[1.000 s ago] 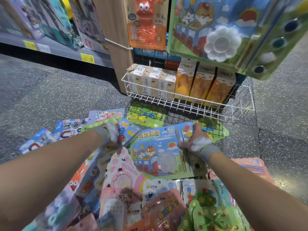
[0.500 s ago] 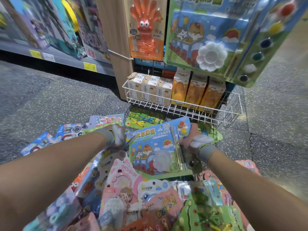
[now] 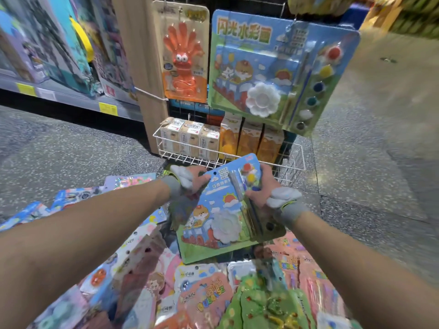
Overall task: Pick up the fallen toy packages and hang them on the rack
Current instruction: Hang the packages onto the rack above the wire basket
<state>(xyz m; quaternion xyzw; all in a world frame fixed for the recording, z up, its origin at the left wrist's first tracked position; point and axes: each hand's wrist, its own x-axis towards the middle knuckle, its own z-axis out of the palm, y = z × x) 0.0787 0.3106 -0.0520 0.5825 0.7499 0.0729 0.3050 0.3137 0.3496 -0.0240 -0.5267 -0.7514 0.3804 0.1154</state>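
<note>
Blue-green watercolour paint set (image 3: 223,210) held just below the wire basket (image 3: 294,157): right hand (image 3: 263,186) grips its top, left hand (image 3: 192,180) apparently pinches its edge; next, hook it above the basket

Soft, dimmish store light; faint glare on the hanging paint set (image 3: 282,67). Motion blur smears the shelves (image 3: 54,51) at ten o'clock and the fallen packages (image 3: 213,298) at six; the held paint set (image 3: 218,217) is sharper. The edges bow.

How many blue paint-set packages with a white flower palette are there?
2: the hung package on the rack; the held package in the left hand and right hand. Others may be buried below.
</note>
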